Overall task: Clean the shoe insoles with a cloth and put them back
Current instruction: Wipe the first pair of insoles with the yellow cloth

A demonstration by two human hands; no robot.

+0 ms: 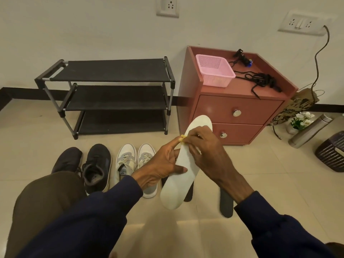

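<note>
A white insole [178,185] is held up over the floor, toe end pointing away from me. My left hand [163,164] grips its left edge near the middle, thumb lying across the top. My right hand [204,153] presses a small yellow cloth [183,139] against the insole's upper part, fingers curled round the cloth. Two dark insoles [226,203] lie on the tiles under my hands, one mostly hidden. A pair of white sneakers [130,162] and a pair of black shoes [95,164] stand on the floor to the left.
A black three-tier shoe rack [111,94] stands by the wall. To its right is a reddish two-drawer cabinet [240,108] carrying a pink basket [216,72] and black laces [264,81]. A steel flask [309,131], flowers and a dark woven basket [331,151] sit at the far right.
</note>
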